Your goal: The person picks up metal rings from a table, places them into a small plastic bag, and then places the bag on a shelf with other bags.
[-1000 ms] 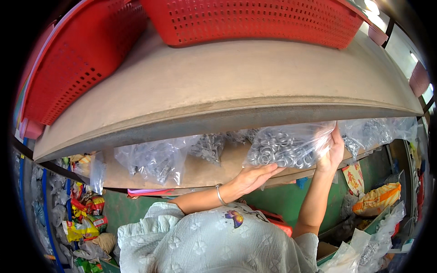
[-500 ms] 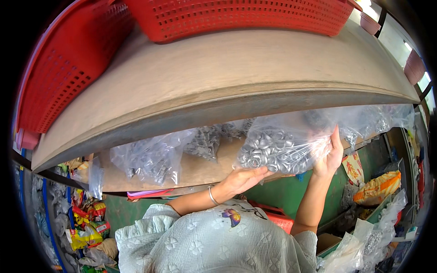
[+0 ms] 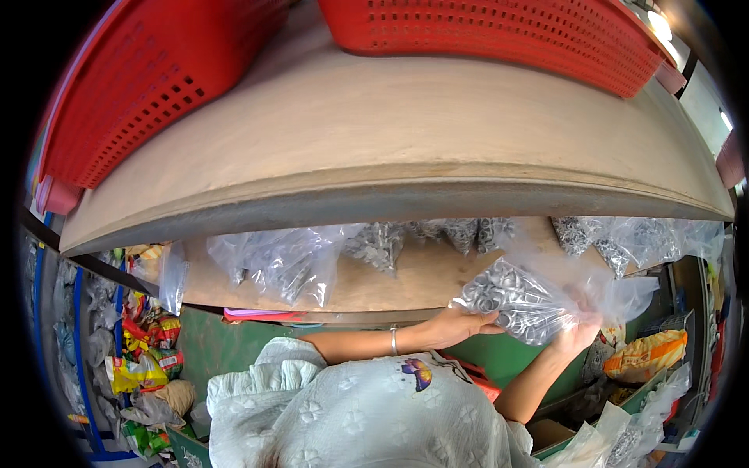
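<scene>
A clear plastic bag of shiny metal rings (image 3: 527,300) is held in front of the lower shelf, tilted, with the rings gathered toward its left end. My right hand (image 3: 576,334) is closed round the bunched neck of the bag, and loose plastic flares out beyond it. At the bag's lower left, my left hand (image 3: 464,326) holds the full end, its thumb and fingers against the plastic. A silvery bangle (image 3: 394,340) circles my left wrist.
More clear bags of metal parts lie on the lower wooden shelf (image 3: 421,287), including one bag (image 3: 292,261) at left. Above it juts the upper board (image 3: 406,125), with a red basket (image 3: 156,86) and another red basket (image 3: 499,39). Colourful packets (image 3: 144,370) sit lower left.
The bag of rings has come out from under the upper board, toward me and to the right, with both hands on it. My view has shifted somewhat.
</scene>
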Tool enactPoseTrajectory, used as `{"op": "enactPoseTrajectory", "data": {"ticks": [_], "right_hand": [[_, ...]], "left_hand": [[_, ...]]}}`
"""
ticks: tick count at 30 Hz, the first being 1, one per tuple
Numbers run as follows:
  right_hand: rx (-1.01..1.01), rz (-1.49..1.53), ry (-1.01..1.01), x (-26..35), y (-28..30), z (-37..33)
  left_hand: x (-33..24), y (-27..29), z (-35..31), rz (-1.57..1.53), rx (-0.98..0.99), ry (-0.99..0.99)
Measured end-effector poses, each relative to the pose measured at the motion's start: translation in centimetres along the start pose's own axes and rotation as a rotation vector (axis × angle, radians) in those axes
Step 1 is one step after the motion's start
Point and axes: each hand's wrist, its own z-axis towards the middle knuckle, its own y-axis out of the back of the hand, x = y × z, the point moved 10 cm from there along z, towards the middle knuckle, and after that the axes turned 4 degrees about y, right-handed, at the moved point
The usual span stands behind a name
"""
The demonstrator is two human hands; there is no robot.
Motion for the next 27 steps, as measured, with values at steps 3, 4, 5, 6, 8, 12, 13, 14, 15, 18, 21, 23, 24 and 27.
{"op": "enactPoseTrajectory", "data": {"ticks": [3, 4, 5, 6, 8, 12, 13, 14, 15, 18, 21, 23, 24, 27], "right_hand": [[0.1, 0.024, -0.048, -1.0, -1.4, -0.1], [0.186, 0.049, -0.093, -1.6, -2.5, -0.1], [0.271, 0.076, -0.14, -2.2, -3.8, -0.2], [0.167, 0.046, -0.07, -1.8, -3.3, -0.1], [-0.044, -0.019, 0.073, -1.5, -3.8, -0.7], [0.073, 0.04, 0.08, -1.2, -4.7, 0.0], [0.062, 0.068, 0.103, -1.2, -5.6, 0.5], [0.051, 0.095, 0.125, -1.2, -6.3, 1.2], [0.066, 0.17, 0.085, -1.5, -7.1, 1.9], [0.003, 0.22, 0.08, -1.9, -8.7, 4.6], [0.45, -0.019, 0.177, -1.1, -12.5, 9.9], [-0.149, -0.451, 0.699, -0.9, -11.2, 10.7], [-0.11, -0.469, 0.687, -2.7, -13.0, 10.9], [-0.078, -0.589, 0.672, -6.1, -14.4, 13.1]], "left_hand": [[0.9, 1.3, 2.0, -0.172, 0.145, -0.114], [0.8, 1.1, 2.3, -0.175, 0.153, -0.134], [0.5, 1.0, 2.5, -0.178, 0.16, -0.154], [0.3, 1.0, 2.5, -0.181, 0.166, -0.175], [-0.1, -0.3, 2.3, -0.18, 0.18, -0.149], [0.1, 0.7, 2.7, -0.131, 0.115, -0.169], [-0.2, 0.5, 2.5, -0.08, 0.1, -0.165], [-0.9, 0.4, 1.9, -0.031, 0.084, -0.162], [-1.6, 0.7, 1.5, 0.017, 0.068, -0.16], [-4.6, 4.4, -0.1, 0.132, -0.177, -0.374], [-7.0, 8.1, -1.5, 0.213, -0.497, -0.542], [-7.6, 10.9, -2.4, 0.248, -0.661, -0.588], [-8.0, 11.2, -2.3, 0.264, -0.683, -0.592], [-8.8, 11.2, -2.0, 0.269, -0.707, -0.599]]}}
